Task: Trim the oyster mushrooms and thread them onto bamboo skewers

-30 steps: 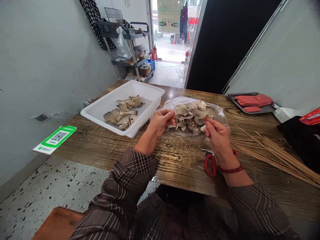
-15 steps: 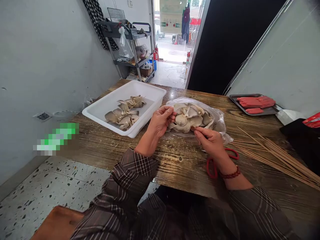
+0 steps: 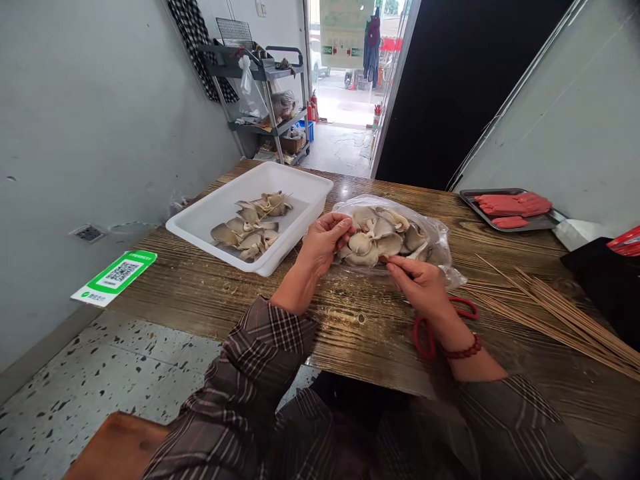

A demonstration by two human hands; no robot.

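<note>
Grey oyster mushrooms lie in an open clear plastic bag on the wooden table. My left hand is pinched closed at the bag's left side; anything between its fingertips is too small to name. At the near edge of the mushrooms, my right hand pinches a small brown piece that I cannot identify. Red-handled scissors rest partly beneath my right wrist. To the left, a white tub contains several mushroom clusters.
Long thin wooden sticks spread over the table's right side. Behind them is a dark tray of pink-red sticks. A green QR-code card is at the left edge. A shelf cart stands beyond the table.
My left hand has shifted slightly right and my right hand slightly left, bringing the fingertips a little closer. The bag, tub and scissors look unmoved.
</note>
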